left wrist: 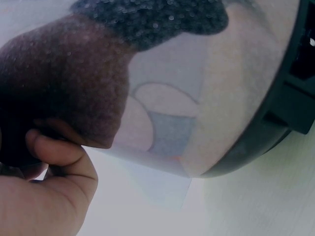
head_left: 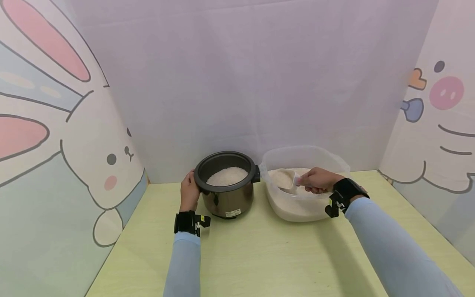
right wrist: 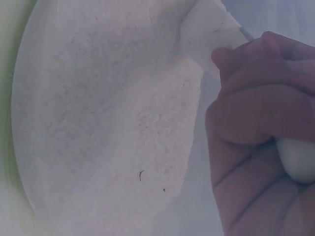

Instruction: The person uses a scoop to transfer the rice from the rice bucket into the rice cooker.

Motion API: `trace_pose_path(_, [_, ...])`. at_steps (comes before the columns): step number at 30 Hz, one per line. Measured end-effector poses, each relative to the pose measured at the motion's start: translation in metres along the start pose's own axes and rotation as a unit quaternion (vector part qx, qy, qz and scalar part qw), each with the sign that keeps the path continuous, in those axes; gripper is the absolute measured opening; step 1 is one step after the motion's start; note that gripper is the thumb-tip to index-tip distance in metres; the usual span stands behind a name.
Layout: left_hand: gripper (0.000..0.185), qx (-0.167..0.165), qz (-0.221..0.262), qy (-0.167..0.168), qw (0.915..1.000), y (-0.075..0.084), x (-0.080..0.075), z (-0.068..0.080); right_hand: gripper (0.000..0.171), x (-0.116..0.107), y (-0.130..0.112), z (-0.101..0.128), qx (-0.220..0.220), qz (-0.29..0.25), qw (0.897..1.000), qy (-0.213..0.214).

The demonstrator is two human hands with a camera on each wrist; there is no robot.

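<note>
Right now right hand (head_left: 319, 180) clenches a scoop (head_left: 287, 180) loaded with rice just above the tub (head_left: 343, 167), left hand (head_left: 190, 192) braces the cooker pot (head_left: 226, 194) beside it, already part-filled, this scoopful not yet tipped in.

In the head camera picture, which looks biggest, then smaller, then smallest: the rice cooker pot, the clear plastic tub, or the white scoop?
1. Clear plastic tub, widest.
2. Rice cooker pot, a little smaller.
3. White scoop, smallest, held over the tub by the right hand.

On the table (head_left: 259, 255), the rice pot (head_left: 226, 185) stands just left of the tub (head_left: 304, 181) of rice
</note>
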State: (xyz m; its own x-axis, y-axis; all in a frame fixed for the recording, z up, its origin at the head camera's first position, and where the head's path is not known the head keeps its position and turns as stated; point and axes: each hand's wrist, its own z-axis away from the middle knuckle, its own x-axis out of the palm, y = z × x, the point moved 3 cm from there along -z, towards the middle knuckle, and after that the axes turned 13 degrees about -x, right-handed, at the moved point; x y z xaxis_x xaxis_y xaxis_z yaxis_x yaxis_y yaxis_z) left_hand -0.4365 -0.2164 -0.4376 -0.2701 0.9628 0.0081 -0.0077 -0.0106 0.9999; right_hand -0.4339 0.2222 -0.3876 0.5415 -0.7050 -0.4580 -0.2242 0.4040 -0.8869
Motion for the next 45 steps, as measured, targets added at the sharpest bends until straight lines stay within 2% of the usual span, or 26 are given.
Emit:
trace_pose_path(10, [0.045,0.000,0.013,-0.007,0.9999,0.001,-0.001,0.001,0.039,-0.005,-0.004,0.005,0.010,-0.062,0.998,0.026])
trace_pose_path(19, [0.044,0.000,0.002,0.003,1.0000,0.001,-0.001,-0.002,0.046,-0.007,-0.008,0.008,-0.007,-0.095,0.995,0.034])
trace_pose_path(26, [0.046,-0.004,-0.002,0.002,1.0000,0.000,0.000,0.000,0.043,-0.011,-0.011,0.009,-0.011,-0.131,0.990,0.055])
trace_pose_path(34, [0.046,-0.001,0.008,-0.005,1.0000,0.001,-0.001,0.001,0.044,-0.008,-0.042,0.001,-0.009,-0.159,0.983,0.087])
trace_pose_path(45, [0.045,-0.003,0.004,0.001,1.0000,-0.002,-0.001,-0.001,0.030,0.017,-0.092,-0.014,-0.002,-0.176,0.975,0.134])
